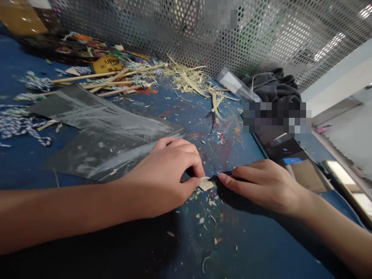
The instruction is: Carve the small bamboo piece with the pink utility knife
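Near the middle of the blue table, a small pale piece of wood lies among tiny shavings. The thumb and fingers of my left hand pinch its left edge. My right hand is closed on a dark, thin knife, whose tip touches the piece from the right; most of its handle is hidden by my fingers. Behind and left of my left hand lie dark sandpaper sheets with pale scuff marks.
A pile of wood strips and sticks with twisted cord lie at the back, before a perforated metal screen. At right are a dark cloth, a plastic packet and a phone.
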`<state>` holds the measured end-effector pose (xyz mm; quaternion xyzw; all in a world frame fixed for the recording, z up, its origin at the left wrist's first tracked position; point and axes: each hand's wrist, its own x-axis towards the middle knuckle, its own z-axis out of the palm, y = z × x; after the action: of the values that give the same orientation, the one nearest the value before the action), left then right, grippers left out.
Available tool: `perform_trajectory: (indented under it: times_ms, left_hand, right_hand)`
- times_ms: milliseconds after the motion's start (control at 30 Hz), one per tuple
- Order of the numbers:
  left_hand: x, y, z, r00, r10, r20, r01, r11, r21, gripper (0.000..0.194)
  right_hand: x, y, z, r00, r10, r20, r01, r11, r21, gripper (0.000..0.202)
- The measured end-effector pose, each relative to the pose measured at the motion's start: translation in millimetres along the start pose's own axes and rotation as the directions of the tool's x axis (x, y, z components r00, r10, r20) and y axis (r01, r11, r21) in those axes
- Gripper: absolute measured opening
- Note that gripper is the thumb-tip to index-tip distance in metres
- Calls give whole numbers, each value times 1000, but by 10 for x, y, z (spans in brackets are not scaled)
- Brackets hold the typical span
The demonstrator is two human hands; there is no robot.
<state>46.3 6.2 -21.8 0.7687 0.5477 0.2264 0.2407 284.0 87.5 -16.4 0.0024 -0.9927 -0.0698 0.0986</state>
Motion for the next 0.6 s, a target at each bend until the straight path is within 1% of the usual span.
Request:
perform_trajectory:
  times_ms: [133,233,300,333,400,467,533,600]
  left_hand:
    - [-8,-1,-7,1000,14,-6,-14,1000,-18,8]
    - [-7,-4,-1,1000,22,-9,-22,999,-37,10]
    - [-11,-6,7,999,33,-21,-34,998,-43,10]
    - [-14,-7,12,999,38,-27,-39,998,-41,10]
    - [-20,-10,18,998,43,-38,-45,999,-30,10]
    - [-21,-14,19,998,35,-50,-36,999,-23,9]
    - [-18,-19,15,997,17,-73,-19,999,-33,8]
    - [-12,-23,8,996,-4,-92,0,999,-42,8]
  right_hand:
    - [24,83,20,1000,-14,14,13,995,99,22]
    - [26,95,55,999,26,35,-33,982,184,22]
    - [5,75,93,998,65,-9,-62,982,176,20]
    - [-11,60,112,997,68,-40,-62,988,138,18]
    - [-44,28,143,995,38,-92,-34,998,45,15]
    - [-68,2,157,991,-2,-137,1,1000,-11,18]
    - [-74,-13,160,978,1,-210,-2,1000,-5,26]
    - [-60,-16,164,958,61,-281,-53,998,34,30]
